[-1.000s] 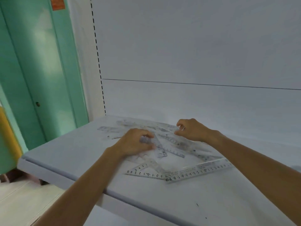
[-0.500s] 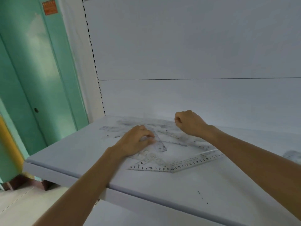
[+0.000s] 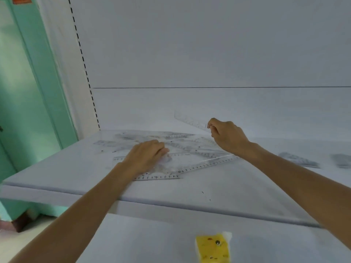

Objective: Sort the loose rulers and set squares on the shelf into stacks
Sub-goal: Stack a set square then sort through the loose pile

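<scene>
Shelf: white and flat, closed behind by a white back panel.
Pile: clear rulers and set squares are scattered and overlapped on the shelf, left of middle, reaching to the back panel.
Right hand: raised above the back right of the pile. One end of a clear ruler is pinched between thumb and fingertips.
Clear ruler: held in the air, slanted, far end pointed left, lifted off the pile.
Left hand: laid palm down on the pile with fingers bent. Whether a piece is gripped cannot be told.
Long ruler: laid flat at the front right of the pile, slanted, numbers readable.
Short ruler: laid flat at the pile's front edge, its right end met by the long ruler's near end.
Grey shapes: two blurred ones are seen far right on the shelf, well apart from the pile. Their kind cannot be told.
Yellow item: seen on the lower level, blurred.
</scene>
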{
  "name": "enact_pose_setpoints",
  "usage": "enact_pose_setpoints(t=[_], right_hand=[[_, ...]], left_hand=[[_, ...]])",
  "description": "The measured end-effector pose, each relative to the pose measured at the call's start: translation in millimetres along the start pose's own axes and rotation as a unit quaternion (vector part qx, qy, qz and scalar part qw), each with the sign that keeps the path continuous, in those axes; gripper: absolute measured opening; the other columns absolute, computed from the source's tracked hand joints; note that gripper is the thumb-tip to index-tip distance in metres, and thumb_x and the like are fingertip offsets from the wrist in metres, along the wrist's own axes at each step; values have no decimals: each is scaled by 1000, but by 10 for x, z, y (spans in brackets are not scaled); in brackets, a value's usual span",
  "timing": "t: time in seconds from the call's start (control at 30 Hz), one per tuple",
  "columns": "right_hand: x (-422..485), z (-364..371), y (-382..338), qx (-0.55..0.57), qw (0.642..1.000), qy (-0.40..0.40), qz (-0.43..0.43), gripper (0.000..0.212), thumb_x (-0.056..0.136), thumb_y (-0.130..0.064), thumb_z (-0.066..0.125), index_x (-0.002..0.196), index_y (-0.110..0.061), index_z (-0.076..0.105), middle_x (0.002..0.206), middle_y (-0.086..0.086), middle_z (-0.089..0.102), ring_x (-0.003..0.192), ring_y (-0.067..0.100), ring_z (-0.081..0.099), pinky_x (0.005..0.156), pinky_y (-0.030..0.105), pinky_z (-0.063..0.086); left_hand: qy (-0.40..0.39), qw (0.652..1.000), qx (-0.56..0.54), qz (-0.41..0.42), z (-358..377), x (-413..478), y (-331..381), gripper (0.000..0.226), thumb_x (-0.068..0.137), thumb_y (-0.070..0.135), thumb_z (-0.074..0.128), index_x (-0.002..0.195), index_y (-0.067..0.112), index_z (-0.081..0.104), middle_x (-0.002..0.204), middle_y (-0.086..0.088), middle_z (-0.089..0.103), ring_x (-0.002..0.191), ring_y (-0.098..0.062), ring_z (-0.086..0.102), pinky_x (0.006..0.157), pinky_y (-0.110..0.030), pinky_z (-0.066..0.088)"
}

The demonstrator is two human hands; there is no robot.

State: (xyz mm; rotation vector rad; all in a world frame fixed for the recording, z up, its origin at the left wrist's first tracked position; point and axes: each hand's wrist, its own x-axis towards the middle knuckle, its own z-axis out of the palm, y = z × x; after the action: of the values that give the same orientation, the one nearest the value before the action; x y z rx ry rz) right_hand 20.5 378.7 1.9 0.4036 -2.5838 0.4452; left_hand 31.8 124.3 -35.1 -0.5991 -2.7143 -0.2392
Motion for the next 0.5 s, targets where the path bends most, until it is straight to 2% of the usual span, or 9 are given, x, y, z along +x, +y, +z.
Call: enact_pose_setpoints(t=[0.07,0.13,0.23,0.33,0.43,0.5], right_hand=[[-144,-56,81,-3,1000,6,14,28,98,-17,28,110,-15,53,88,10,66,76,29,61,69,36,48],[-286,-98,149,6,1000,16,26,29,98,-20,27,106,-16,54,86,9,66,75,29,61,65,34,47],[-500,-129,247,-1,999,29,41,29,98,-26,28,99,-17,56,77,5,62,73,29,59,59,29,40],[-674,-165,356,-18,998,31,57,32,99,-30,30,96,-13,57,72,7,60,74,30,57,56,28,37],[-795,-214,438,-27,996,47,67,32,98,-30,31,86,-13,56,68,7,53,68,28,50,55,29,35],[-872,-263,478,-24,995,60,79,28,97,-30,33,83,-21,56,71,4,54,72,23,48,56,30,34]], left_hand=[[43,998,-22,-31,-39,-30,18,28,93,42,42,84,19,58,83,7,60,78,-15,56,72,-29,40],[71,995,-37,-55,-118,-31,27,15,87,38,53,81,25,58,79,13,60,76,-13,56,69,-26,34],[77,995,-40,-41,-212,-39,91,3,82,27,60,80,26,58,79,12,63,78,-12,54,68,-25,33],[63,997,-41,26,-214,-63,228,15,92,21,48,101,19,60,88,-1,62,83,-21,55,69,-30,40],[51,996,-43,51,-184,-95,401,28,99,25,33,120,31,50,89,3,48,76,-19,52,69,-30,38],[54,995,-48,66,-171,-79,531,34,100,26,29,129,34,46,88,5,47,79,-19,54,70,-30,38]])
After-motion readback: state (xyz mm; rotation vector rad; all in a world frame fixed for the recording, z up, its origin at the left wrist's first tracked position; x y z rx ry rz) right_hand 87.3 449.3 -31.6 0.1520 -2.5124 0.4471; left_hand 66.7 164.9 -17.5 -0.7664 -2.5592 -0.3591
